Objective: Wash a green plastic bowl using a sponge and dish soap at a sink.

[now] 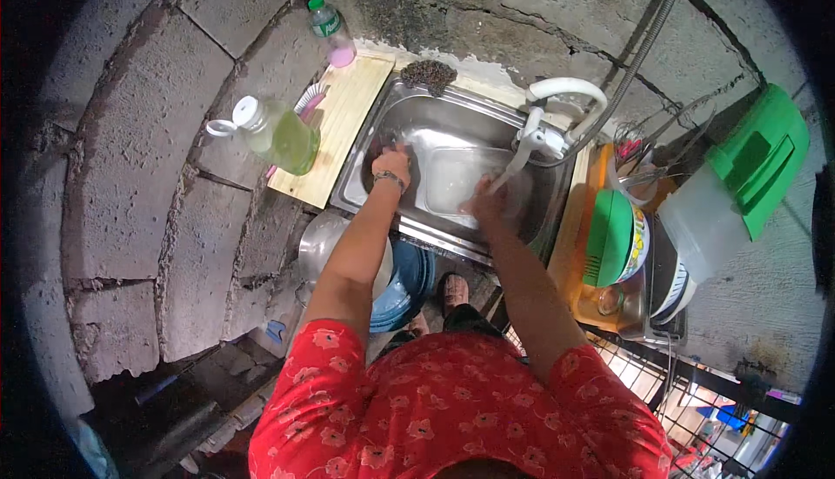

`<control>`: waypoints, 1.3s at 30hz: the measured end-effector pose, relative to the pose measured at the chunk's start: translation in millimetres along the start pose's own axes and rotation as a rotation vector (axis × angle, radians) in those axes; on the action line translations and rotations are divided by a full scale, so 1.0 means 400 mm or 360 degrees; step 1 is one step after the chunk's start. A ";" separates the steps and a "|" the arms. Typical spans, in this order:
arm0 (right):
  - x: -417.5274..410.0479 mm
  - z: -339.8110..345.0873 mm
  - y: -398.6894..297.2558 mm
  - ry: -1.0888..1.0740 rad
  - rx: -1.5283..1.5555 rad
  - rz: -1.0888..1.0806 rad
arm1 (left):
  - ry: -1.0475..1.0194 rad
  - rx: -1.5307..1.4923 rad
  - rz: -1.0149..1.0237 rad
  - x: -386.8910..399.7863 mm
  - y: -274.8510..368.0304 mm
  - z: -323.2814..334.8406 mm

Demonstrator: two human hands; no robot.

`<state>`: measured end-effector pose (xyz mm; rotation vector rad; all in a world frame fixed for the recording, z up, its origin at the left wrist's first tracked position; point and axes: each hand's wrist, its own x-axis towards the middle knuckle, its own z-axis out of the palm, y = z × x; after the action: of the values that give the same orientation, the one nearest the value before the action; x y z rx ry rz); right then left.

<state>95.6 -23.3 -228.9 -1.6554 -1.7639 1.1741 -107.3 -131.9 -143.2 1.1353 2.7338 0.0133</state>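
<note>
Both my hands are inside a stainless steel sink [456, 113]. My left hand [391, 164], with a band at its wrist, is curled at the left side of the basin over a dark patch; I cannot tell whether it holds anything. My right hand [484, 201] is blurred beside the running water stream [512, 172]. Its fingers are at the front right of what looks like a clear rectangular plastic container [450, 175] on the basin floor; a grip cannot be made out. Above the basin's right side, the white faucet [545, 139] is running.
A wooden board [355, 113] left of the sink bears a jug of green liquid [287, 136], a brush [311, 99] and a plastic bottle [334, 32]. A scrubber [428, 76] sits on the back rim. Bowls [610, 237] crowd the right. A blue tub [408, 290] stands below.
</note>
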 end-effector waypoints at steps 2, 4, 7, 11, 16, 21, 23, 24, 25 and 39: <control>-0.059 0.036 -0.027 0.0007 -0.0178 -0.0119 | -0.0326 0.0138 0.0125 -0.035 -0.047 -0.035; 0.038 0.003 0.084 0.0051 -0.0401 -0.0302 | -0.0031 0.0047 0.0236 -0.032 0.069 -0.117; 0.029 -0.001 0.095 -0.0184 -0.0952 -0.0615 | 0.0553 -0.0142 0.0213 -0.080 0.074 -0.248; -0.060 0.011 -0.016 -0.0305 -0.1099 -0.0849 | 0.1016 -0.0132 0.0083 -0.073 -0.086 -0.342; 0.045 -0.034 0.058 -0.0474 -0.1003 -0.0640 | 0.1012 -0.0088 -0.0010 -0.062 -0.046 -0.319; -0.072 0.000 -0.027 -0.0056 -0.1058 -0.0511 | 0.0630 -0.0229 0.0080 -0.246 0.012 -0.139; -0.036 -0.022 0.019 0.0350 -0.1110 -0.0705 | -0.0208 -0.0263 0.0193 -0.264 0.089 -0.111; -0.035 -0.027 0.025 0.0471 -0.1128 -0.0776 | -0.0353 -0.0316 0.0180 -0.265 0.104 -0.091; -0.056 -0.023 -0.003 0.0248 -0.0935 -0.0598 | -0.0492 -0.0365 0.0128 -0.271 0.089 -0.069; -0.078 -0.057 -0.005 0.0094 -0.0722 -0.0500 | -0.0746 -0.0062 0.0292 0.012 0.001 0.048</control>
<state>118.1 -46.9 -208.2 -1.5391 -2.2683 0.6087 -107.0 -129.5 -163.0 1.1967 2.2071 -0.1541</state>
